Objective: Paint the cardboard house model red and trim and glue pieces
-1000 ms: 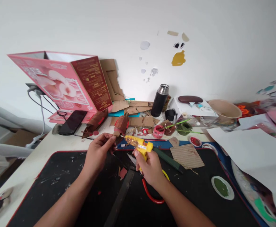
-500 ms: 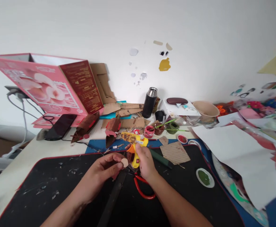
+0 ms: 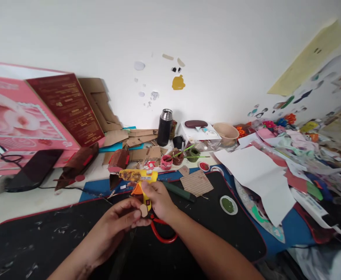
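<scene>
My left hand [image 3: 119, 217] pinches a small round tan disc [image 3: 144, 210] between thumb and fingertips, close in front of my right hand. In my right hand [image 3: 158, 198] is a yellow hot glue gun [image 3: 150, 177] with an orange trigger [image 3: 137, 189]; its stained nozzle points left. Beyond the nozzle stands a small brown-painted piece [image 3: 119, 159] with red patches. Red-handled scissors or pliers [image 3: 166, 240] lie on the black mat [image 3: 205, 241] beneath my right wrist, their working end hidden. Partly behind the glue gun is a dark green tool [image 3: 179, 191].
Paint jars [image 3: 166, 162] with brushes, a black flask [image 3: 165, 128] and cardboard scraps [image 3: 142, 138] line the back. Corrugated cardboard [image 3: 197, 183] and a lid of green paint [image 3: 228, 205] lie right. White paper [image 3: 254, 175] covers clutter. A pink box [image 3: 21, 116] stands left.
The view has swung right, shifting the scene leftward. My left hand with the disc has come nearer my right hand. The glue gun stays in my right hand.
</scene>
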The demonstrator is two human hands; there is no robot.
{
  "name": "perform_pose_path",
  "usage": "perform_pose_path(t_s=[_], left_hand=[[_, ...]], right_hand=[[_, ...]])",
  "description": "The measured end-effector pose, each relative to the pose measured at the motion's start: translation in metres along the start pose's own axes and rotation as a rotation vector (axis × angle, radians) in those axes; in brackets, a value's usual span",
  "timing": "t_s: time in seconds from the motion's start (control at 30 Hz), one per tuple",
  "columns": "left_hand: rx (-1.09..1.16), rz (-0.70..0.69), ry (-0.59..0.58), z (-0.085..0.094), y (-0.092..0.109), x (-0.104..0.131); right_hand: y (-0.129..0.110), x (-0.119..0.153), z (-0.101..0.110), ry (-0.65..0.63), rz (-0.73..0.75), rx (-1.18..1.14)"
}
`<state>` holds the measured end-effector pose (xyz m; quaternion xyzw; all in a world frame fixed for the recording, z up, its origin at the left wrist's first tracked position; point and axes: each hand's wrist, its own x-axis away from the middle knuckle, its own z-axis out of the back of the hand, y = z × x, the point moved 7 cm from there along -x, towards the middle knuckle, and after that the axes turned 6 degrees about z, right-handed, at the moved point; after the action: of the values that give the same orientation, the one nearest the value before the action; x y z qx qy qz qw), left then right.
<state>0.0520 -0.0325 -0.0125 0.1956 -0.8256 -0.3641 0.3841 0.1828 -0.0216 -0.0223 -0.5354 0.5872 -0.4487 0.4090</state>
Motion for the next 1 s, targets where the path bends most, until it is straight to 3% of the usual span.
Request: perform_pose_path(t_s=[0.13,0.37,0.5,0.63,0.73,0.83,0.97,1.0], left_hand=[[0.086,-0.044,0.053,-0.001,0.001,-0.003],[0.001,-0.058,0.08,-0.002,0.002,-0.005],[-0.063,-0.06,0.108,0.002,0.009,-0.004],[-0.145,-0.046,0.193,0.018,0.016,-0.004],[-0.128,-0.042,0.23,0.031,0.018,-0.005],[-0.096,-0.05,0.204,0.035,0.018,-0.007],[-0.07,-0.032,0.219,0.038,0.013,-0.007],[-0.066,-0.03,0.23,0.039,0.012,-0.007]], right_hand=[[0.0,0.001,0.001,-0.056,-0.037,0.013],[0.001,0.005,0.006,-0.146,-0.067,0.016],[-0.01,0.004,0.018,-0.103,-0.027,0.031],[-0.028,-0.004,0.039,-0.052,0.032,0.132],[-0.05,-0.013,0.055,-0.049,0.036,0.348],[-0.091,-0.029,0.063,-0.03,0.095,0.783],[-0.128,-0.066,0.052,-0.244,0.07,1.613],[-0.132,-0.078,0.051,-0.256,0.041,1.694]])
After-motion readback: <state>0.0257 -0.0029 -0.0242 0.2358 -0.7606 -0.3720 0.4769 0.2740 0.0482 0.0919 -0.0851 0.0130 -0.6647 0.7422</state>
